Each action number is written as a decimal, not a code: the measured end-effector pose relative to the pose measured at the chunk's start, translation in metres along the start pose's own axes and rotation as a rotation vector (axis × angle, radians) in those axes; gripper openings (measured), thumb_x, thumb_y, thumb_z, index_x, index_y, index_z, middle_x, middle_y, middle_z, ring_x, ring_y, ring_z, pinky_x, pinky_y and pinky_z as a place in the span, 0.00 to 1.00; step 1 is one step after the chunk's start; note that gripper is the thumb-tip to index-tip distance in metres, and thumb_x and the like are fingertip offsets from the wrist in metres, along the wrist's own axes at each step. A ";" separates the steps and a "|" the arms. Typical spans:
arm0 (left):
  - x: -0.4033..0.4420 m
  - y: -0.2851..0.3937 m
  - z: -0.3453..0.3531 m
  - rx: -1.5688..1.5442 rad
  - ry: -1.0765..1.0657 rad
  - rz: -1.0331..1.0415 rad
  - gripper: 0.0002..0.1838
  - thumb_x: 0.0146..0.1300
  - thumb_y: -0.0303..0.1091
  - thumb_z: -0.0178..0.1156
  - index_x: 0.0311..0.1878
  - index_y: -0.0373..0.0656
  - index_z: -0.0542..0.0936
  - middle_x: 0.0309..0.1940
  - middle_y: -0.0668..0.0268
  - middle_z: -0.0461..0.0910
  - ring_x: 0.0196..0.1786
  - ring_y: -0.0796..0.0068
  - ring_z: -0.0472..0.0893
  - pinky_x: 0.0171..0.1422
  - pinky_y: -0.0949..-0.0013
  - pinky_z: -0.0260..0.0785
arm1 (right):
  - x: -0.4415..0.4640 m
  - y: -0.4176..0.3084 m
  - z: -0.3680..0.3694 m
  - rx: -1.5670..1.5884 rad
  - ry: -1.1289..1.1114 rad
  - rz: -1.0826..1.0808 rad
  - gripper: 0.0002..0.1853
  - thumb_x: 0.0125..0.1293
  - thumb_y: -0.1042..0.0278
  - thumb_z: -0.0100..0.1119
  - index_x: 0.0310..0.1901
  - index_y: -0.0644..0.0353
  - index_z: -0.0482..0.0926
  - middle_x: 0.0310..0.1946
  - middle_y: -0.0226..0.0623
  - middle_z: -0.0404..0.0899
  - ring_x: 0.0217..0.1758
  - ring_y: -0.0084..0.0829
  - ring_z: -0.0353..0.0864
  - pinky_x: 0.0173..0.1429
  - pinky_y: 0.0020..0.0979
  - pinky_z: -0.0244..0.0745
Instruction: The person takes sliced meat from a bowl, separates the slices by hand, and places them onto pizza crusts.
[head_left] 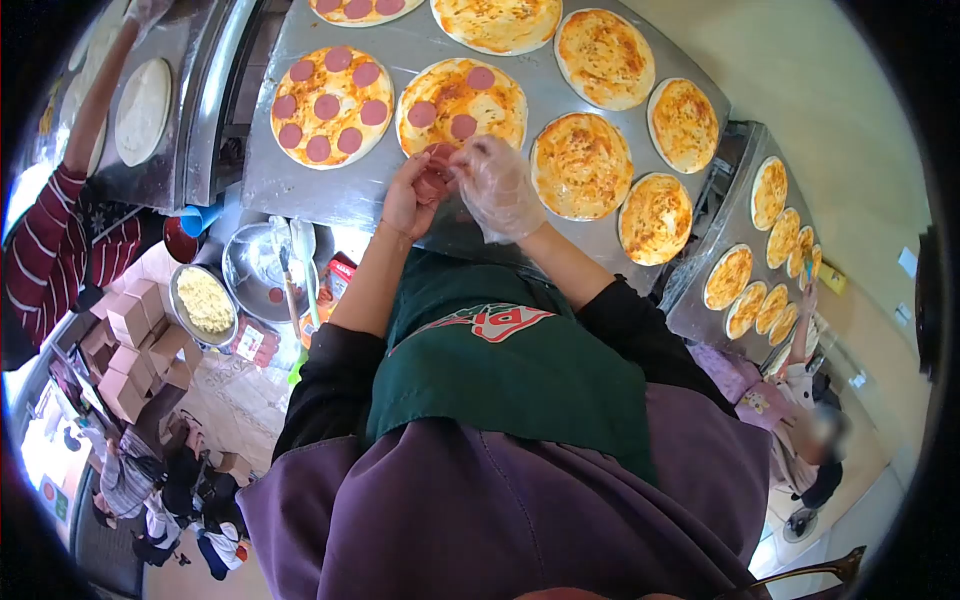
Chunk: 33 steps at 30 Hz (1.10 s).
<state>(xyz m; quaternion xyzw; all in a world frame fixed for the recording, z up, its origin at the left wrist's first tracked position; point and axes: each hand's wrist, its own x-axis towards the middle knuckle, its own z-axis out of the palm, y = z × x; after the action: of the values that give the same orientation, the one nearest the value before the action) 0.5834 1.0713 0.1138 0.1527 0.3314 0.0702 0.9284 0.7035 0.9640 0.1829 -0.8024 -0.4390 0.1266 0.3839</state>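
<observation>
Boxes [130, 318] stand left of a bowl [225, 335]. At the metal worktop's [290, 192] edge, the left hand [404, 203] grasps sausage slices [430, 186] by a partly topped pizza [460, 98]; the gloved right hand [496, 190] bunches against them, grip unclear. Rightmost, pizzas [727, 278] line another worktop [738, 226] beside a pale wall [850, 130].

1. Over the worktop [300, 195], fingers [482, 158] partly hide the sausage slices [434, 184]; count unclear.
2. Worktop's far side: sausage-topped pizza [362, 10] cropped by the top edge.
3. Right of the worktop: person's head [826, 432], blurred.
</observation>
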 end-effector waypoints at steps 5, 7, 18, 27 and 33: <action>-0.001 0.001 -0.003 0.037 0.060 -0.072 0.18 0.69 0.39 0.47 0.55 0.38 0.73 0.50 0.59 0.79 0.54 0.64 0.79 0.61 0.60 0.70 | -0.023 0.001 -0.006 0.047 -0.097 -0.002 0.05 0.55 0.72 0.63 0.33 0.57 0.77 0.31 0.40 0.77 0.34 0.43 0.79 0.38 0.38 0.75; 0.000 0.001 -0.001 -0.014 0.058 -0.026 0.20 0.69 0.39 0.46 0.58 0.37 0.70 0.53 0.56 0.77 0.56 0.60 0.77 0.65 0.59 0.67 | -0.033 0.024 0.001 0.101 0.012 0.117 0.05 0.56 0.71 0.63 0.34 0.58 0.78 0.30 0.41 0.78 0.33 0.43 0.79 0.37 0.38 0.75; -0.010 0.005 0.005 -0.011 0.096 -0.035 0.20 0.67 0.36 0.49 0.59 0.36 0.68 0.56 0.54 0.75 0.59 0.57 0.75 0.65 0.55 0.68 | -0.003 0.092 -0.012 -0.153 -0.071 0.460 0.08 0.59 0.67 0.59 0.36 0.61 0.80 0.29 0.43 0.81 0.35 0.41 0.82 0.40 0.38 0.75; -0.003 0.006 0.009 -0.017 0.050 -0.066 0.19 0.69 0.36 0.46 0.59 0.37 0.68 0.54 0.55 0.76 0.58 0.59 0.76 0.65 0.56 0.68 | -0.004 0.084 -0.004 0.059 0.132 0.300 0.09 0.58 0.64 0.62 0.37 0.59 0.80 0.35 0.42 0.80 0.40 0.42 0.80 0.44 0.38 0.75; 0.000 0.006 0.008 0.012 -0.011 -0.081 0.18 0.69 0.35 0.45 0.57 0.37 0.70 0.52 0.58 0.78 0.57 0.63 0.77 0.64 0.56 0.69 | 0.009 0.027 -0.003 -0.014 -0.062 -0.028 0.09 0.58 0.66 0.62 0.40 0.56 0.82 0.37 0.39 0.79 0.39 0.42 0.80 0.43 0.37 0.76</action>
<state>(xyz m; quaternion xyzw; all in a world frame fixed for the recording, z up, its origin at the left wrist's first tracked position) 0.5883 1.0751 0.1223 0.1454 0.3324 0.0297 0.9314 0.7272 0.9614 0.1666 -0.7947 -0.4626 0.1430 0.3661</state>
